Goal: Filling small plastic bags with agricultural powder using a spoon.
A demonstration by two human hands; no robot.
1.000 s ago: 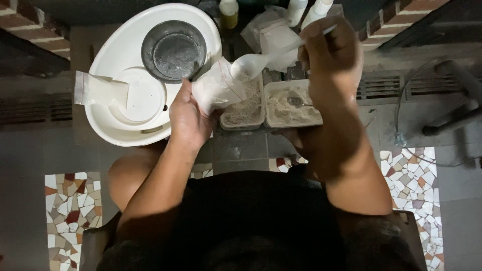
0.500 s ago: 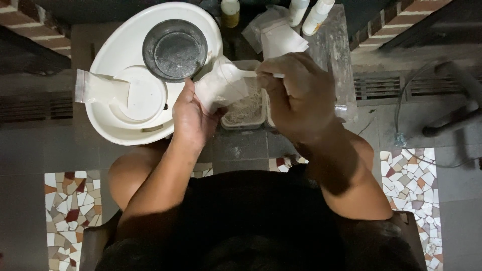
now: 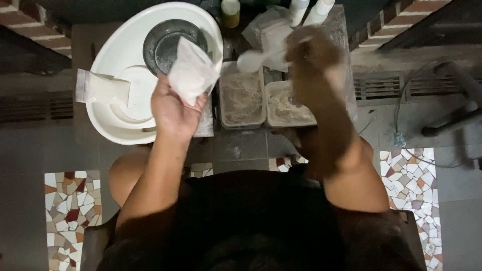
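Hands checked from my remote station: left hand point(image 3: 173, 108) pinches a white powder bag point(image 3: 191, 73), mouth tilted above the basin point(image 3: 113, 125). Right hand point(image 3: 314, 62), blurred, grips a white spoon point(image 3: 258, 59) over the noodle trays point(image 3: 243, 100).

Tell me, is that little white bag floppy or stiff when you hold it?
Probably floppy: the little bag crumples and bulges where the left hand pinches its lower end. It looks light, since a few fingers hold it up. The clear plastic might be a bit slippery.

Dim light, right hand point(image 3: 314, 65) blurred (motion)
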